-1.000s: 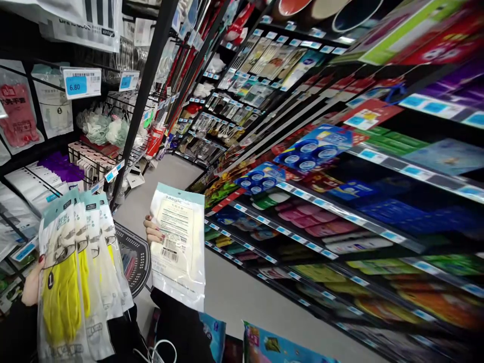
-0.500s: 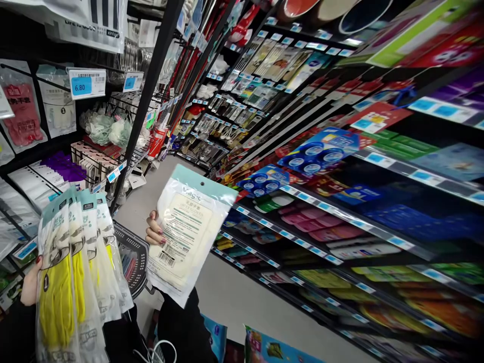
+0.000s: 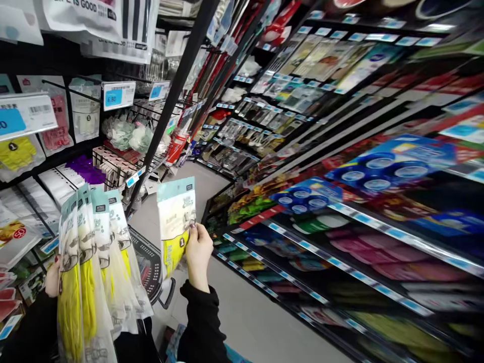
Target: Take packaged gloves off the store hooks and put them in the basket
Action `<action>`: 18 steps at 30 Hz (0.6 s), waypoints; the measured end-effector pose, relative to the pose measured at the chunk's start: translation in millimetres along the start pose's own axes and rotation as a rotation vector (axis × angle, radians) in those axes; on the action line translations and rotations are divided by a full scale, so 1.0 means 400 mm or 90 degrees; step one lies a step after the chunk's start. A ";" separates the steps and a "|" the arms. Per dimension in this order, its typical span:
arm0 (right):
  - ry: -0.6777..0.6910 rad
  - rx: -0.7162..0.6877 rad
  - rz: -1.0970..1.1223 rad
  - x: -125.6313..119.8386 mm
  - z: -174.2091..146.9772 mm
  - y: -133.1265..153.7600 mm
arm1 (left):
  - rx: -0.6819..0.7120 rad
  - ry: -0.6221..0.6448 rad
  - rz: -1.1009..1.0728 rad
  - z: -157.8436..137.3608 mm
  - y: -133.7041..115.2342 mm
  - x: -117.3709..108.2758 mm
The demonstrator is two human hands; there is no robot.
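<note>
My left hand [image 3: 53,278], partly hidden, is closed around several long packs of gloves [image 3: 87,297] that hang fanned out at the lower left. Each has a teal header, and yellow gloves show through the clear plastic. A single glove pack [image 3: 174,217] is pinched upright in my right hand [image 3: 199,249], thumb on its front edge. That pack has a teal top, a white middle and a yellow lower part marked with a 1. A dark shopping basket [image 3: 145,259] shows between and behind the packs.
At left, a hanging rack carries glove packs [image 3: 86,113], price tags [image 3: 119,96] and mesh bath puffs [image 3: 126,133]. A black shelf post [image 3: 177,85] slants beside them. Shelves with blue packs [image 3: 300,195] line the right side. Grey floor [image 3: 242,302] runs between.
The pack in my right hand has turned from its printed back to its yellow-and-white front. My left hand still holds its packs. The view has swung so things sit further right.
</note>
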State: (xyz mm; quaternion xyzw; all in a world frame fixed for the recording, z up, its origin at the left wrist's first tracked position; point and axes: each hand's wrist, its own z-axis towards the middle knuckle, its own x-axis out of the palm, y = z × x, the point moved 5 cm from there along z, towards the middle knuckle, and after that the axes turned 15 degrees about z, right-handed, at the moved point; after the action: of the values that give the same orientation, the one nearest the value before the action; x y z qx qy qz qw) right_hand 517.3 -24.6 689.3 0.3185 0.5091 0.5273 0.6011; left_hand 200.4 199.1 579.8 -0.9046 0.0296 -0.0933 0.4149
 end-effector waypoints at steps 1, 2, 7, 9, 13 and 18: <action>-0.008 0.004 -0.017 0.008 -0.015 0.004 | 0.004 -0.036 0.004 0.002 0.002 -0.006; -0.021 0.007 -0.041 0.015 -0.030 0.008 | 0.006 -0.066 0.006 0.002 0.003 -0.010; -0.108 0.022 -0.157 0.033 -0.076 0.024 | 0.030 -0.129 0.007 -0.006 0.003 -0.023; -0.080 0.011 -0.137 0.046 -0.094 0.034 | 0.031 -0.135 0.006 -0.008 0.005 -0.029; 0.057 -0.002 0.001 0.085 -0.165 0.072 | 0.025 -0.113 -0.004 -0.006 0.014 -0.030; 0.222 0.054 0.156 0.119 -0.243 0.117 | 0.018 -0.063 -0.041 -0.009 0.015 -0.022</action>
State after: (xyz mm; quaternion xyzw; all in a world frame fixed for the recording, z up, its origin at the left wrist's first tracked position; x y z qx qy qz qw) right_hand 407.1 17.4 692.1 0.3071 0.5847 0.6218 0.4209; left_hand 191.2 193.6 576.2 -0.9026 -0.0212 -0.0624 0.4255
